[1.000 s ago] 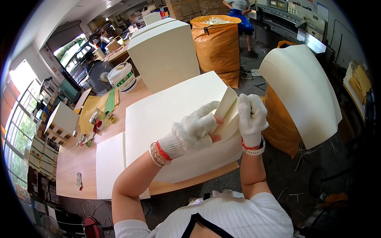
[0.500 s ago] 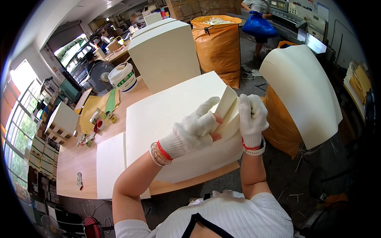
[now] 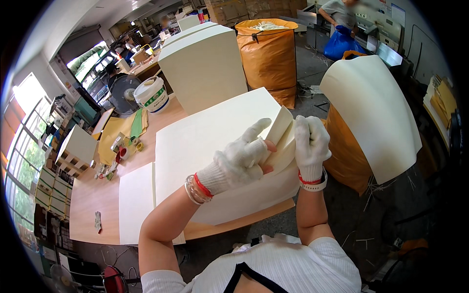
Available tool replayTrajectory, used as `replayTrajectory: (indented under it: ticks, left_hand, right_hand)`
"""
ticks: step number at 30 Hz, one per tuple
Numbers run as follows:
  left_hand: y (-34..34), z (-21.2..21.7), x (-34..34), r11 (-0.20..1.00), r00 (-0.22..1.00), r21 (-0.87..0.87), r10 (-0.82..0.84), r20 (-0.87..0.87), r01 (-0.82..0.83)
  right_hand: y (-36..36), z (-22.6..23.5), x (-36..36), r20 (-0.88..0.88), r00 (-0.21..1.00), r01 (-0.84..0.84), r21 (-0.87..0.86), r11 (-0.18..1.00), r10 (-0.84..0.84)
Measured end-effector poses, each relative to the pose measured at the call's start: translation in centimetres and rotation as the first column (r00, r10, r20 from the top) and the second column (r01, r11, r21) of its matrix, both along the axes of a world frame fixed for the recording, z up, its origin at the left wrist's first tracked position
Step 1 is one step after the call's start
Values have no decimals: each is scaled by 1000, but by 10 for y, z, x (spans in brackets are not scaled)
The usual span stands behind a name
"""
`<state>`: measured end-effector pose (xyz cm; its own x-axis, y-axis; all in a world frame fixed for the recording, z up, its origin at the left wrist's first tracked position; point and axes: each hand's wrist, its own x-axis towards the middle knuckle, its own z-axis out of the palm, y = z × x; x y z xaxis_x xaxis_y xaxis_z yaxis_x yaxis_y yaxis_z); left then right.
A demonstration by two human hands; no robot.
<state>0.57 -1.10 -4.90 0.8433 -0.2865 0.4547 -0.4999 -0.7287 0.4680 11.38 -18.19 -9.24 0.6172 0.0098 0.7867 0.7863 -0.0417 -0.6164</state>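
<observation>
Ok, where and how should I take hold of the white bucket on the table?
I'd take the bucket by its upper rim, probably on the near side, coming from above: its round top faces up, bare tabletop lies before it, and the tall white block stands close on its right.

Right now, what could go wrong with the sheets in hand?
Creasing: the turned-up edge of the white sheets bends sharply between the left hand and right hand, so it could take a permanent fold.

Paper cuts: the left glove leaves some fingertips bare, right against that edge.

Slipping: the large curved sheet is draped over an orange bag; a knock might send it to the floor.
</observation>
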Motion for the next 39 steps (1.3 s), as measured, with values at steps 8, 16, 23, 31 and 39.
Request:
replayTrajectory:
  ticks: [8,16,23,31,39]
  left_hand:
    - [3,6,1,997,997,-12,-73,-27,73]
    - [1,1,2,999,999,0,-37,31,37]
    - [0,8,0,998,998,19,-66,16,66]
    - [2,1,1,995,996,-65,-83,-16,82]
    - [6,-3,4,991,997,-110,-79,0,79]
  right_hand:
    - [0,5,-6,6,999,-46,29,999,46]
    - [0,1,-3,-69,998,-6,37,999,9]
    - [1,2,-3,-33,998,-48,55,997,49]
    - [1,-2,0,-31,1000,6,40,999,-5]
    - [-3,0,-5,-49,998,-33,27,999,34]
